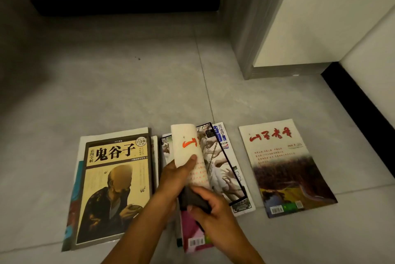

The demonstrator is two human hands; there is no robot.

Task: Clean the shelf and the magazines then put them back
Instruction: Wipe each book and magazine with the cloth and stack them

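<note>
My left hand (176,175) grips a white magazine with a red character (186,146), curled and lifted above the middle pile, thumb on its cover. My right hand (210,210) holds a dark cloth (191,198) against the lower part of that magazine. Under it lies a pile of magazines (226,169) with a black-framed cover of reaching hands on top. To the left lies a yellow book with a bald figure (115,186) on other magazines. To the right a single white magazine with red characters and a landscape (284,167) lies flat on the floor.
Everything lies on a grey tiled floor (128,84). A grey door frame (252,28) and white wall with black skirting (359,101) stand at the right. Another black skirting (126,6) runs along the far wall. The shelf is out of sight.
</note>
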